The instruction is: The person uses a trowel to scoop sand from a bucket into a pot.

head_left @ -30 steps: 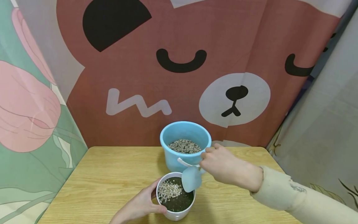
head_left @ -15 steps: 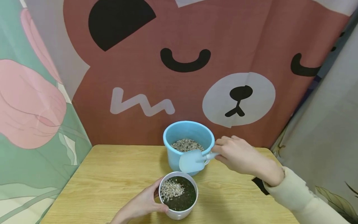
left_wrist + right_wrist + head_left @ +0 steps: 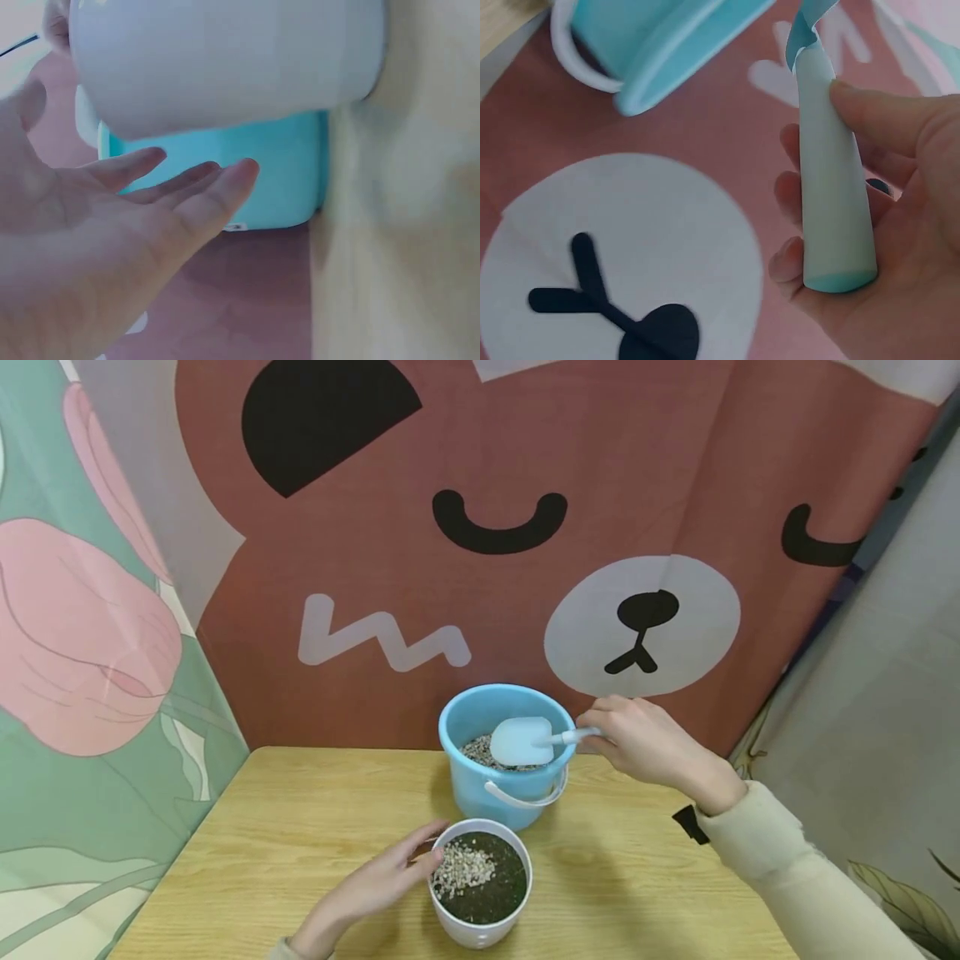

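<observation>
In the head view my right hand (image 3: 648, 743) holds a light blue trowel (image 3: 522, 741) over the mouth of a blue bucket (image 3: 487, 792). Speckled gravel (image 3: 474, 750) lies inside that bucket. The right wrist view shows fingers and thumb wrapped round the trowel's pale handle (image 3: 836, 180). A white flowerpot (image 3: 480, 933) stands in front of the bucket, filled with dark soil (image 3: 504, 893) and a patch of pale gravel (image 3: 459, 870) on its left side. My left hand (image 3: 378, 881) is beside the pot's left rim, its fingers extended; the left wrist view shows them apart from the pot wall.
Everything stands on a wooden table (image 3: 315, 810). Behind it hangs a curtain (image 3: 375, 710) with a bear print. The bucket's white handle (image 3: 525, 802) hangs down at its front. A black strap (image 3: 690, 824) shows by the right sleeve.
The trowel has gone from above the pot up and back to over the bucket. My left hand, earlier gripping the pot, has loosened and drawn slightly away. The gravel patch looks the same.
</observation>
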### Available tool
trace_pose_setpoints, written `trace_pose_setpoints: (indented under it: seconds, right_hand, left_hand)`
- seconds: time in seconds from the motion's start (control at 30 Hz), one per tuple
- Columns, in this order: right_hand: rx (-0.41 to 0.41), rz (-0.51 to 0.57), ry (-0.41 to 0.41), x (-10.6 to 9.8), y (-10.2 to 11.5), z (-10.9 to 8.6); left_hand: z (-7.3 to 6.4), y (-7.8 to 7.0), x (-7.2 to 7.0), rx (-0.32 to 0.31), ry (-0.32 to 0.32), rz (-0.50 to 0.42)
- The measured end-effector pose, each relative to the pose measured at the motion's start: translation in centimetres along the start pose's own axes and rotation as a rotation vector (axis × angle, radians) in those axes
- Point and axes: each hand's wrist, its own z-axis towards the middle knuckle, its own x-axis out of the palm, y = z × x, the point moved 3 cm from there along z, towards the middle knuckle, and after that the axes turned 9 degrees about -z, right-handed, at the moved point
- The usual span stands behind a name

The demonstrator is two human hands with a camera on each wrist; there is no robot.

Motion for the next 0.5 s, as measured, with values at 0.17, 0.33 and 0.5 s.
trace_pose_setpoints:
  seconds: [0.17, 0.33, 0.5]
  right_hand:
    - [0.037, -0.029, 0.031, 1.4, -1.6, 0.3]
    - [0.059, -0.052, 0.066, 3.4, -2.8, 0.5]
    - [0.054, -0.08, 0.075, 4.5, -3.1, 1.0]
  left_hand:
    - [1.8, -1.0, -1.8, -0.037, -0.103, 0.026]
    - [4.6, -1.5, -4.0, -0.064, -0.278, 0.048]
    - [7.6, -2.4, -5.8, -0.007, -0.397, 0.079]
